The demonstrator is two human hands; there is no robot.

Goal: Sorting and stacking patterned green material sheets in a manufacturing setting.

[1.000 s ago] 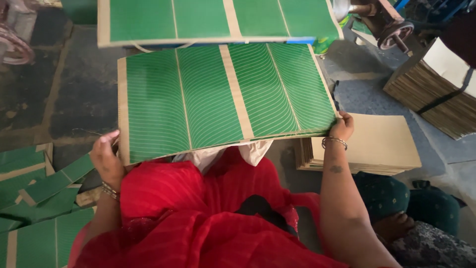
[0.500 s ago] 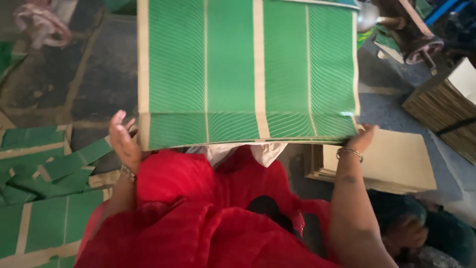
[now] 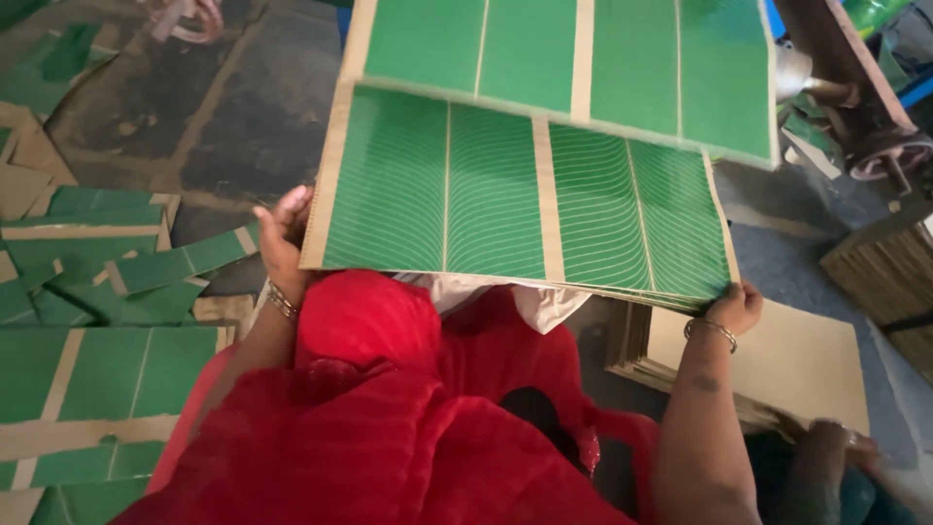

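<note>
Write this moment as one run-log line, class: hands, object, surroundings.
left hand: grips left edge of green sheet stack | right hand: grips its right corner | plain brown sheets: below right | green offcuts: on floor left

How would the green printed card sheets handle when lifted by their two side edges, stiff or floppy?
Probably fairly stiff: the green sheets span flat between left hand and right hand. Likely light, held by fingertips. The layers may slide apart.

matt green printed cardboard sheets (image 3: pixel 525 194) between the hands; plain brown board stack (image 3: pixel 777 360) beside the right; red woven cloth (image 3: pixel 389 428) below.
</note>
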